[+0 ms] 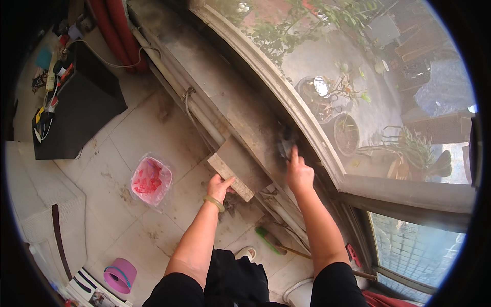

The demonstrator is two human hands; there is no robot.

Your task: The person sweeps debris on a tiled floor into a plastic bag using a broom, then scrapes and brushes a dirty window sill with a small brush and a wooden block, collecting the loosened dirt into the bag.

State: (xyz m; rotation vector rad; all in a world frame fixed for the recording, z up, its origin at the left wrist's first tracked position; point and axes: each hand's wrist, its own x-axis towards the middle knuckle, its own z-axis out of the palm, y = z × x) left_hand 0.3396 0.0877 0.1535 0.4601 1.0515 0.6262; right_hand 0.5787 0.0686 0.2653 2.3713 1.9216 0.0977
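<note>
My left hand [219, 188] grips the near edge of a flat board [241, 163] with a broad pale, speckled edge. The board's far side lies against the front edge of a long, dirty window sill [253, 103]. On the sill, beside the window frame, my right hand [300, 172] holds a small flat tool [285, 147], perhaps a scraper. Its index finger stretches along the tool, and blur hides the tool's exact shape. Dark grime covers the sill around it.
Below the sill runs a pale pipe [207, 124] with a cable. On the stained tile floor stand a lined waste bin [151, 179] and a purple bucket [124, 270]. A green-headed broom [268, 240] lies near my feet. The window [299, 96] borders the sill.
</note>
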